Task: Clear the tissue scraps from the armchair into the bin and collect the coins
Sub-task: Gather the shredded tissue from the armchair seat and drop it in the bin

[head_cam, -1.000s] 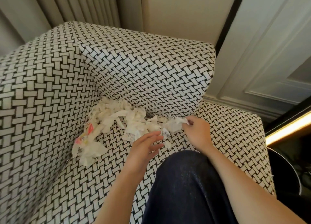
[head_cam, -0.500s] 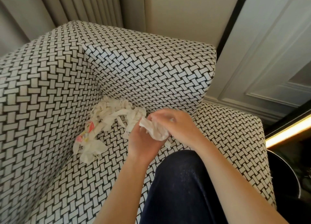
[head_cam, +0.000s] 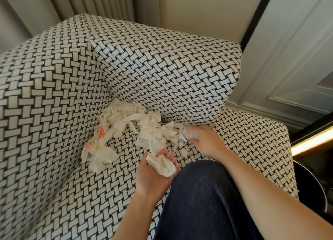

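White tissue scraps (head_cam: 129, 124) lie heaped on the seat of the black-and-white woven armchair (head_cam: 54, 95), in the corner where armrest and back cushion meet. My left hand (head_cam: 153, 171) is held palm up over the seat, and a crumpled tissue wad (head_cam: 163, 165) lies in it on relaxed fingers. At the right end of the heap, against the foot of the cushion, my right hand (head_cam: 207, 140) pinches a tissue scrap (head_cam: 189, 133). Small printed labels (head_cam: 143, 142) are mixed into the heap. No coins show.
A pink and yellow wrapper (head_cam: 97, 137) lies at the left of the heap. My knee in dark denim (head_cam: 207, 194) rests on the seat's front. A dark round container (head_cam: 311, 185) stands right of the chair, below a lit strip (head_cam: 313, 140). Curtains and panelled wall are behind.
My right hand put a wad of tissue into my left palm, then moved right again to the heap and took another scrap. My left hand lowered slightly with the wad.
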